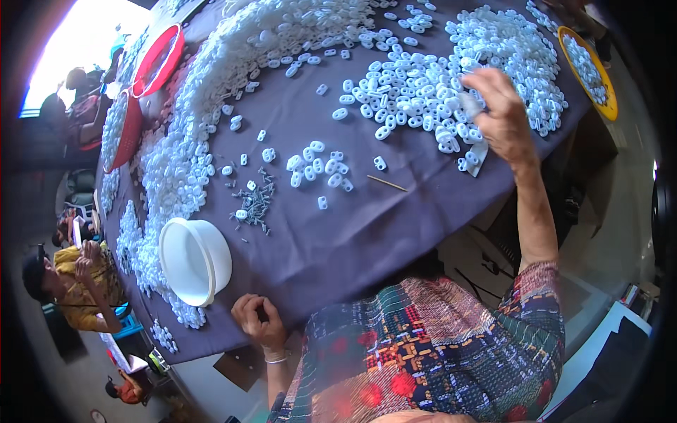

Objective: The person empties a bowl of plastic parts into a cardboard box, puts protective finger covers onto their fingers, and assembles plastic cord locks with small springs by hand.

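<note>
The right hand is raised over the far side of the desk, which is draped in a dark purple cloth, and its grip pinches a small white plastic piece between thumb and fingertips, just above a dense pile of white pieces of the same kind; the fingers cover part of the piece, so its shape is hard to make out. The left hand rests at the desk's near edge, its grip curled shut into a loose fist; whether anything lies inside it cannot be told. Beside it stands a white bowl, tilted, its inside hidden. Near the bowl lies a little heap of dark screws, and a thin wooden stick. A yellow tray and red baskets are bent by the lens at the rim.
</note>
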Demonstrator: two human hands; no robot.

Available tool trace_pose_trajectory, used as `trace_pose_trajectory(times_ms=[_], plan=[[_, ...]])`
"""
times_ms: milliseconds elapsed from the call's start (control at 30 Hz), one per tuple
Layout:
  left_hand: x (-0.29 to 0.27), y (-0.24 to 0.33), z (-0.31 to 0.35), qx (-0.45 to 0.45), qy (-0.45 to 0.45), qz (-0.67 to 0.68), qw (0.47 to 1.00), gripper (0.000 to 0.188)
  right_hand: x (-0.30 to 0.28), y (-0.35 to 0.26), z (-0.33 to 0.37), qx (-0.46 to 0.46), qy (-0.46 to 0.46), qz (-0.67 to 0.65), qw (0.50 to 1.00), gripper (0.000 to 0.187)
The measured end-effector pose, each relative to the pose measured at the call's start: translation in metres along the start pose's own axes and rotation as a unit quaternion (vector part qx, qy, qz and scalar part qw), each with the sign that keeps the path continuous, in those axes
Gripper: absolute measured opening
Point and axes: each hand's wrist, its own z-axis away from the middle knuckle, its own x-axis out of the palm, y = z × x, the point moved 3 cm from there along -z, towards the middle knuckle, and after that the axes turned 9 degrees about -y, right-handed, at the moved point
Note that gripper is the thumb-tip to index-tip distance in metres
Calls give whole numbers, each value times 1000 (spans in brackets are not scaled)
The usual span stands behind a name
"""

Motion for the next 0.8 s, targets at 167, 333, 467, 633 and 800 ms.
trace_pose_trajectory(times_ms=[167,333,467,633,800], plan=[[-2,0,-2,6,-1,1,1000,7,66,-68,-55,-140,-81,38,986,29],[-2,3,-1,4,-4,17,1000,8,105,-97,-68,-76,-125,104,984,30],[-4,1,1,-6,-1,21,1000,9,113,-92,-73,-105,-102,146,978,27],[-1,-3,0,-17,-6,40,999,11,87,-45,-55,-102,-97,202,969,27],[-1,-4,0,-24,-8,52,998,10,68,-33,-62,-62,-100,167,979,28]])
